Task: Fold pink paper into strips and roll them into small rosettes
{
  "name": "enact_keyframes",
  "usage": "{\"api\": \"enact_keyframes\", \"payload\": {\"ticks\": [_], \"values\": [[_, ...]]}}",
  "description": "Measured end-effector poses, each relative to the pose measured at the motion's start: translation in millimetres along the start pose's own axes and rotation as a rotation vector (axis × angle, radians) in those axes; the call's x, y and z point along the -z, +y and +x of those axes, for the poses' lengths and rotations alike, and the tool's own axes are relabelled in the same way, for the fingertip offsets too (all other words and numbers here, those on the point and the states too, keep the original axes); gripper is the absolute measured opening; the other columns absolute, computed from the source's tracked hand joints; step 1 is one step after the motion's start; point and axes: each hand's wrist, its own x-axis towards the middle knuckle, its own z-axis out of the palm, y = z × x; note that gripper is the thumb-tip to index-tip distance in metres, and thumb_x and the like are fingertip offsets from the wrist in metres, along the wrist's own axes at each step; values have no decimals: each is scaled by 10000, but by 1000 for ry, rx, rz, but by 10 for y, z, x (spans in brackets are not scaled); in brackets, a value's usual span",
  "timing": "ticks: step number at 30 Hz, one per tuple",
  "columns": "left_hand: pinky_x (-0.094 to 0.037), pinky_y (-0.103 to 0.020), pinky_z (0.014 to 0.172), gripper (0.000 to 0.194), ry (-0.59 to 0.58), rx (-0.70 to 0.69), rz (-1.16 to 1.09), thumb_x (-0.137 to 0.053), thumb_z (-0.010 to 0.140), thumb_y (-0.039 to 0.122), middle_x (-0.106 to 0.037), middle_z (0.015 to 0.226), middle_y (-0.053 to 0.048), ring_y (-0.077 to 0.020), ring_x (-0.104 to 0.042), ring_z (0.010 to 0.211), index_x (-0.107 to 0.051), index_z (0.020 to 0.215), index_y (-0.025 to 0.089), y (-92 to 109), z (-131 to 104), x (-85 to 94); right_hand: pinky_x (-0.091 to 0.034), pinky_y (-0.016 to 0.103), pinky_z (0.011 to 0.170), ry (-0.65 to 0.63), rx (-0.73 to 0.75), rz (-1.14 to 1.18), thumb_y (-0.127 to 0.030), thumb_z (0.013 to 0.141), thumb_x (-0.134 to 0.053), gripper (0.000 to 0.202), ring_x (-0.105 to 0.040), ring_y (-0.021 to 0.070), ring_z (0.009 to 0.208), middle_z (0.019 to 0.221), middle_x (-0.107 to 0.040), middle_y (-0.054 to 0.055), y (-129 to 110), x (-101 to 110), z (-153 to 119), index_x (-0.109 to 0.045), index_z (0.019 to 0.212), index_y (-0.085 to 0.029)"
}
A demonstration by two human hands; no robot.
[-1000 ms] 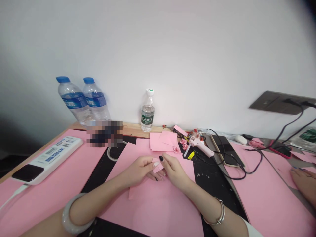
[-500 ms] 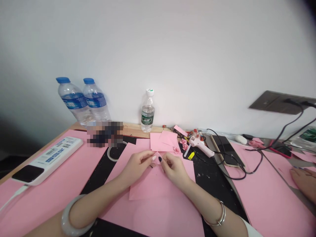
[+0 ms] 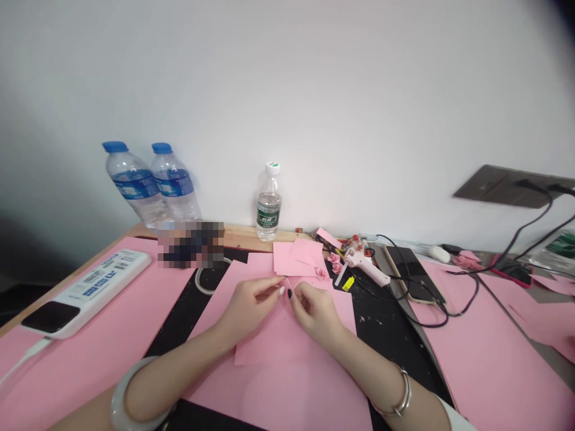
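Against a pale wall point(image 3: 341, 108) at the back of the table, two blue-capped bottles point(image 3: 173, 182) lean side by side; how full they are, I can't make out. Near them stands a green-labelled bottle point(image 3: 268, 206), white cap on, clear liquid most of the way up.

Down in front, the right hand point(image 3: 318, 310) pinches a small piece of pink paper point(image 3: 288, 284) between thumb and bent fingers. The left hand point(image 3: 247, 308) has thumb and forefinger close at its other side; whether they grip it, I can't tell.

Below both hands lie large pink sheets point(image 3: 287, 389) over a black mat point(image 3: 377, 335). Beyond the right hand sit paper roses point(image 3: 335, 258), a glue gun point(image 3: 366, 267) and a phone point(image 3: 411, 272), with cables running toward a wall socket point(image 3: 494, 184).
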Motion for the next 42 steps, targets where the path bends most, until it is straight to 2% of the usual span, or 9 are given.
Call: {"api": "enact_keyframes", "payload": {"ticks": [9,15,21,26,32,34,36,39,42], "values": [[-567,-352,876,323,7,-38,6,-526,780,96,-744,1064,-72,-229,-696,978,-719,1033,158,5,-15,-6,-262,217,449,-16,17,6,-175,836,-455,219,-379,105,455,524,-419,-47,1,0,-11,-383,633,-215],[-560,-340,875,327,51,-18,27,-532,759,86,-739,1059,-73,-226,-682,990,-722,1012,166,14,-16,-13,-275,212,456,-81,15,22,-162,843,-452,216,-395,103,463,538,-443,-43,-18,-3,-22,-373,650,-217],[-514,-385,959,294,65,9,24,-534,795,153,-738,1075,-84,-232,-670,1021,-744,1001,162,5,-12,0,-262,217,466,-99,16,16,-159,844,-457,241,-375,102,467,537,-414,-52,-17,-14,-27,-330,649,-223],[-468,-402,1018,305,68,-3,14,-545,793,165,-720,1127,-86,-240,-640,1090,-745,1023,167,15,3,10,-270,226,467,-113,-75,83,-173,875,-431,278,-392,110,459,527,-427,-51,-19,-16,-17,-288,644,-233],[-517,-376,939,317,-41,64,-245,-580,851,327,-697,1168,-90,-254,-643,1079,-693,1104,174,83,24,36,-363,229,479,-120,-184,271,-272,960,-351,274,-479,123,468,550,-506,-31,23,3,8,-417,699,-220],[-546,-376,869,353,-69,140,-346,-552,873,412,-719,1096,-96,-248,-691,954,-688,1076,156,82,38,45,-368,231,474,-150,-202,326,-312,967,-354,299,-474,122,460,542,-503,-31,44,7,9,-427,693,-218],[-565,-374,781,385,-119,201,-398,-541,871,476,-747,916,-91,-237,-716,784,-698,945,133,69,56,48,-362,229,464,-177,-204,345,-329,965,-371,312,-471,120,455,531,-493,-35,57,11,8,-405,673,-222],[-559,-339,659,440,-203,256,-383,-562,840,535,-713,645,-69,-226,-700,628,-654,697,130,55,79,46,-350,226,451,-213,-196,345,-330,953,-400,323,-460,116,440,512,-456,-49,59,19,10,-364,650,-226],[-532,-301,573,502,-253,306,-331,-553,825,578,-693,573,-78,-207,-673,549,-645,629,125,65,85,53,-352,225,452,-254,-185,346,-320,944,-413,319,-466,115,442,514,-465,-46,46,32,13,-363,644,-222]]}}
